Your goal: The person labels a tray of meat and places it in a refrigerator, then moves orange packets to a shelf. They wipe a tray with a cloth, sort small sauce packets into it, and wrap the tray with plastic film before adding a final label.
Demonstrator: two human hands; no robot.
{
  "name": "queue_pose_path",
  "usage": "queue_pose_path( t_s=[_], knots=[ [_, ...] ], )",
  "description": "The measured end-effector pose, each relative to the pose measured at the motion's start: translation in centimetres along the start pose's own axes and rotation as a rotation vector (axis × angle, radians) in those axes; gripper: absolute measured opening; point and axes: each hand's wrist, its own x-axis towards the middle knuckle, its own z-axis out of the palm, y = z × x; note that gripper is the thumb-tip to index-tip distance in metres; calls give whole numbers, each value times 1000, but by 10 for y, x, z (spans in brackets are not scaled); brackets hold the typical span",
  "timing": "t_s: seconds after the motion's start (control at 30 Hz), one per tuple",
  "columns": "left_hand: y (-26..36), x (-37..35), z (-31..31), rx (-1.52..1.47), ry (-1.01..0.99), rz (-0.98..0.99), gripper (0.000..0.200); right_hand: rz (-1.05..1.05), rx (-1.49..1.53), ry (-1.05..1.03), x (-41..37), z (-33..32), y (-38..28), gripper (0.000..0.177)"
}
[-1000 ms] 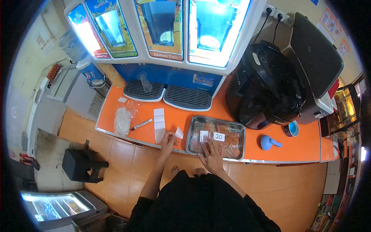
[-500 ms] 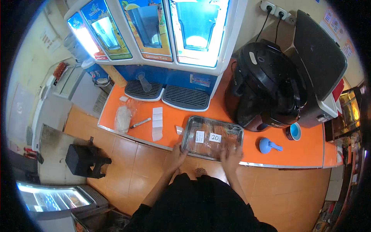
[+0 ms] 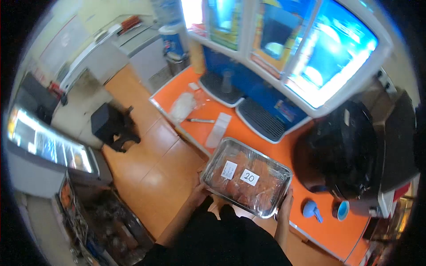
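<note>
A metal tray [image 3: 236, 202] is held up in both hands at the front of the orange counter, its near side out past the edge. Clear plastic wrap covers orange-red food pieces [image 3: 239, 188] inside it. Two white labels lie on the wrap, and one label [image 3: 250, 177] reads "20". My left hand [image 3: 199, 190] grips the near left corner, its fingers partly under the rim. On the right end, my right hand [image 3: 285, 207] is closed along the side.
The orange counter [image 3: 202, 135] holds a plastic bag [image 3: 183, 107], a pen [image 3: 200, 120], a paper strip [image 3: 218, 130], a blue scoop-like item [image 3: 312, 210] and a blue cup [image 3: 341, 210]. Behind stand a drink dispenser [image 3: 284, 84] and a black cooker [image 3: 337, 150]. A black stool [image 3: 113, 124] and an open chest [image 3: 111, 226] are left.
The tray has come off the counter toward my body, with both hands now gripping its sides. My view has turned left, bringing the open chest into sight.
</note>
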Motion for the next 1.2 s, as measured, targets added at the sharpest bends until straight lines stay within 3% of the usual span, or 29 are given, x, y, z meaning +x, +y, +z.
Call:
queue_pose_path(
  t_s=[0.07,0.13,0.17,0.3,0.4,0.47,0.6,0.67,0.73,0.8,0.87,1.03,1.07,1.1,1.2],
  knots=[
    [26,-24,-20,-60,83,63,69,99,-116,-49,11,43,-16,56],
    [55,-49,-37,-57,165,207,70,-164,10,-156,29,99,-19,56],
    [67,-57,-41,-56,203,363,66,-119,-36,-254,34,125,-22,57],
    [110,-104,-97,-187,340,550,65,-23,-31,-567,10,260,-33,57],
    [127,-142,-169,-218,462,610,70,47,-22,-795,15,354,13,57],
    [140,-164,-208,-417,609,581,71,96,-49,-856,0,424,35,58],
    [210,-217,-258,-311,800,876,60,267,-48,-1066,-75,552,61,63],
    [201,-233,-325,-390,823,849,57,357,149,-1273,-62,604,110,65],
    [221,-250,-343,-553,857,812,55,348,88,-1280,-101,645,103,64],
    [262,-249,-332,-568,902,851,48,192,-142,-1247,-123,691,101,65],
    [299,-236,-333,-614,737,1047,49,186,-134,-1202,-164,736,91,67],
    [313,-166,-392,-326,579,983,63,114,-237,-1197,-202,850,119,68],
    [320,-150,-402,-176,868,913,64,116,-240,-1227,-208,876,133,68],
    [332,-142,-413,-25,1155,822,66,-21,-249,-1285,-216,903,148,68],
    [386,-148,-444,-94,1189,829,68,-303,-314,-1422,-252,971,152,64]
  ],
)
